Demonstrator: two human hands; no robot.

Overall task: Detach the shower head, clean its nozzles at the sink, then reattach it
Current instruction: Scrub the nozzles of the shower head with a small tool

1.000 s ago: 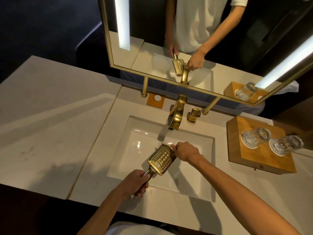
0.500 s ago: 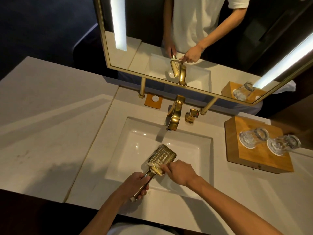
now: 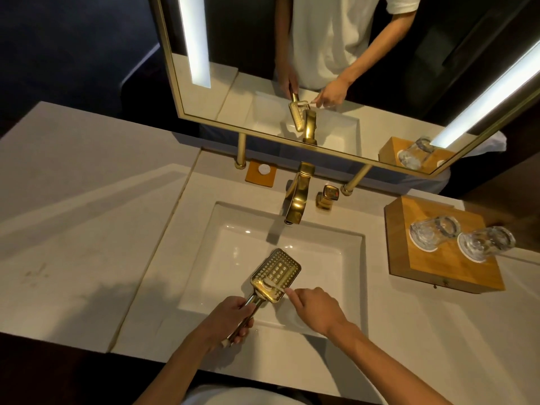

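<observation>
Gold shower head [image 3: 276, 276], already detached, sits over the sink [image 3: 347, 276], left hand [image 3: 230, 317] clenched on its handle, right hand [image 3: 315, 309] pinching a brush [image 3: 273, 285] across the nozzles; cleaning underway, reattaching remains.

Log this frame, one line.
phase: nozzle cleaning | left hand: grips shower head handle | right hand: small brush on nozzles | over sink

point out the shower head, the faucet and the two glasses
shower head [image 3: 276, 273]: head view, nozzle face
faucet [image 3: 298, 197]: head view, curved spout
left glass [image 3: 434, 232]: head view, side wall
right glass [image 3: 486, 244]: head view, side wall
</observation>
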